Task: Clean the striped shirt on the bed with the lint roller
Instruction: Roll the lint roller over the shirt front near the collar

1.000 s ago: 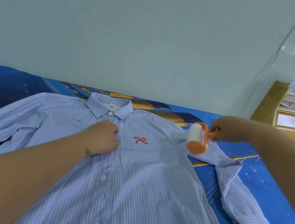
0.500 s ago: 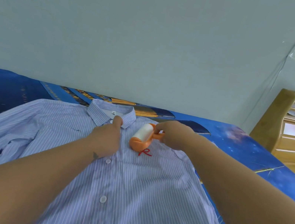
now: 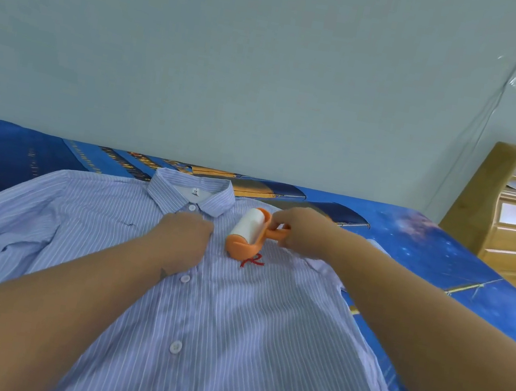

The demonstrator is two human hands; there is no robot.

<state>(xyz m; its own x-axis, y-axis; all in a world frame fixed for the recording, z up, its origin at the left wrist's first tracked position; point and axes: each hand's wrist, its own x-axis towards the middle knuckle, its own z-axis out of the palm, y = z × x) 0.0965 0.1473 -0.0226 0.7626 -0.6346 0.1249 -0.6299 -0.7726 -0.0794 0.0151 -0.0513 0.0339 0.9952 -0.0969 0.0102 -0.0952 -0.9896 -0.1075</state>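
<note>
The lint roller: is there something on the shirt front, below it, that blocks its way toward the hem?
Nothing visible blocks it. The lint roller, held by the right hand, sits on the striped shirt just above the red bow, flat embroidery. The left hand presses the fabric beside it, not below.

The right hand has carried the orange-framed white lint roller from the sleeve onto the chest of the blue-striped cotton shirt
</note>
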